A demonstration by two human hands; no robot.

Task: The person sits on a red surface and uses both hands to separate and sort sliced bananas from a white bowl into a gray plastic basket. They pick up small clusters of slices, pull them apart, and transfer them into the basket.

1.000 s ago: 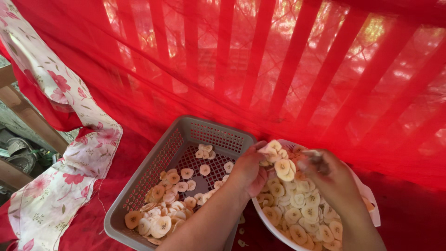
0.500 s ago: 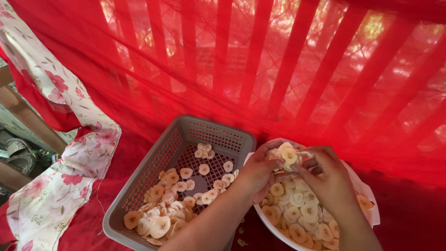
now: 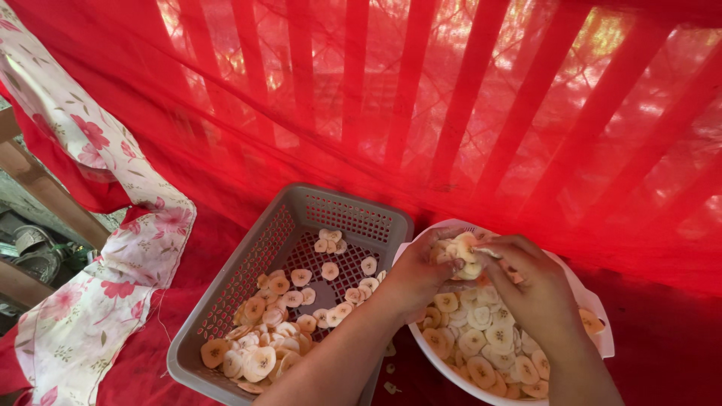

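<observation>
Hands meet over the near rim of a white bowl [image 3: 602, 342] heaped with pale banana slices [image 3: 481, 338], and between them they hold a small clump of slices [image 3: 460, 254] lifted just above the heap. The left hand [image 3: 417, 274] curls around the clump from the basket side, fingers bent and closed against it; the right hand [image 3: 530, 289] comes in from the other side, its fingertips [image 3: 489, 252] pinched lightly on the top slices. Neither hand is spread wide — both are gathered in, gripping the same stuck-together bunch.

To do this well, I judge the slices want peeling apart one at a time with a gentle sliding pinch, not a pull (they look thin and likely to tear), with the clump kept low over the bowl so any that drop fall back in.

Beside the bowl, touching or nearly touching it, stands a grey slotted basket [image 3: 226, 301] with separated slices spread loosely over its floor — more at the near end. All of it rests on red cloth [image 3: 654, 346], with red netting [image 3: 376, 113] behind and a flowered cloth [image 3: 98, 301] draped at the left.
</observation>
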